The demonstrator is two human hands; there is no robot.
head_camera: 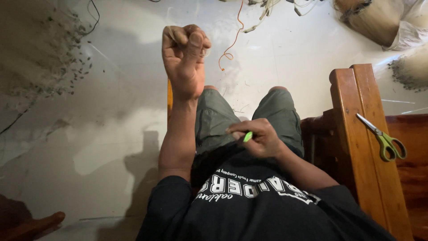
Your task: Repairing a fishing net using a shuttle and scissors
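Note:
My left hand (185, 58) is raised out in front of me in a tight fist, thumb pressed over the fingers. A small pale translucent bit shows at the thumb, apparently a thin clear line pinched there. My right hand (258, 138) rests low over my lap on grey shorts (214, 118). It pinches a small bright green tool (248, 136) between thumb and fingers, and only the tool's tip shows. The two hands are well apart, left high and right close to my body.
Green-handled scissors (384, 138) lie on the wooden armrest (361, 134) at my right. Heaps of fine netting lie on the pale floor at far left (49, 58) and at right (412, 71). An orange cord (232, 44) trails at the top, beside bundled sacks (379, 20).

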